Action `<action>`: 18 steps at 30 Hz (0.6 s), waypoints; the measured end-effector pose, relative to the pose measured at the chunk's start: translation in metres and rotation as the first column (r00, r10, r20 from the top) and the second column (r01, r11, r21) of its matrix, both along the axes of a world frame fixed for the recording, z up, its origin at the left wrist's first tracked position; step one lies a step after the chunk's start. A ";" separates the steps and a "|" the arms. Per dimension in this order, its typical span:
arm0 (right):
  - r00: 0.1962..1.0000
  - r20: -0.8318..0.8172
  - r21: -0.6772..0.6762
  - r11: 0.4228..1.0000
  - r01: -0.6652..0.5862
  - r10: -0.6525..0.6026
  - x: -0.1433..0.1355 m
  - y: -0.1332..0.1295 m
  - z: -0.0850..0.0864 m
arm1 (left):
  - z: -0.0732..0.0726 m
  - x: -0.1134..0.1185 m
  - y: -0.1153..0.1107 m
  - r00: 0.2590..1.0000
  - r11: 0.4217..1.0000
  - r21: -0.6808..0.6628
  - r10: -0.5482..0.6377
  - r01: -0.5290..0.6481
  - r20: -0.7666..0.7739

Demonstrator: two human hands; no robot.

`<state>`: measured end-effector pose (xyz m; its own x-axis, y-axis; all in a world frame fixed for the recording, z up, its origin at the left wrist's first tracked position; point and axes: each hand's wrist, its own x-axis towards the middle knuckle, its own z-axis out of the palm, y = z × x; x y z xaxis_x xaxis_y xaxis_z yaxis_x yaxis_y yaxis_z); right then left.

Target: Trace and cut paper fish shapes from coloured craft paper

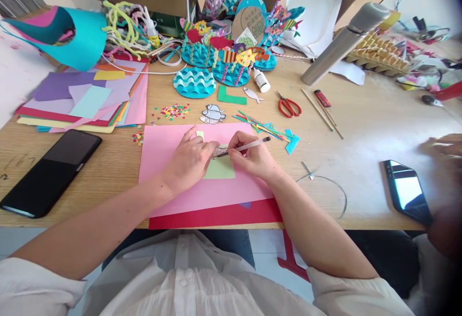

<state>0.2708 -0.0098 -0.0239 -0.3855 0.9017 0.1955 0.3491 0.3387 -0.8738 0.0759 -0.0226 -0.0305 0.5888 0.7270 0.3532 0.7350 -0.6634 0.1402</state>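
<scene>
**While the left hand (pixel 193 157) pressed a small grey fish cut-out (pixel 220 151) down, the right hand (pixel 250 157) held a slim pale pen (pixel 249 146) to it**

As the fish cut-out lay on a light green paper piece (pixel 222 169), the two hands worked close together over it, with a narrow gap between them. The left hand was open, its fingers spread and bent, the foremost ones at the cut-out's left end. The right hand was closed around the pen, whose dark end pointed up to the right and whose tip met the cut-out's lower edge. The green piece sat on a large pink paper sheet (pixel 159 166), and a red sheet (pixel 216 216) showed beneath the pink one, at the front of the light wooden surface (pixel 364 128).

Just beyond the pink sheet were striped grey paper fish (pixel 213 114), a scatter of tiny coloured paper bits (pixel 174 111) and a heap of thin coloured strips (pixel 260 125). Farther back lay a green L-shaped paper piece (pixel 232 96), red-handled scissors (pixel 288 107) and a small white bottle (pixel 262 81), near blue wavy bases (pixel 232 72) topped with bright paper fish. A stack of coloured paper (pixel 79 99) and a large black phone (pixel 54 171) were at the left; a tilted silver flask (pixel 341 48), a smaller phone (pixel 407 190) and another person's blurred hand (pixel 447 145) were at the right.
</scene>
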 end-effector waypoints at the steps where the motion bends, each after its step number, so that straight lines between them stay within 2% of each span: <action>1: 1.000 -0.005 0.000 1.000 0.003 -0.003 0.001 0.001 0.000 | 0.000 0.000 0.000 1.000 1.000 0.003 -0.006 0.006 -0.005; 12: 0.999 -0.009 -0.018 0.999 0.037 -0.038 0.005 0.004 -0.003 | 0.000 0.001 0.000 0.998 0.999 -0.011 -0.051 0.050 -0.021; 18: 0.999 -0.010 0.016 0.999 0.050 -0.050 0.007 0.005 -0.004 | -0.003 0.001 0.002 0.996 0.997 -0.028 -0.072 0.071 -0.056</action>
<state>0.2775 -0.0044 -0.0277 -0.3378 0.9166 0.2139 0.3580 0.3353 -0.8714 0.0768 -0.0206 -0.0336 0.6581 0.6909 0.2992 0.6931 -0.7111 0.1177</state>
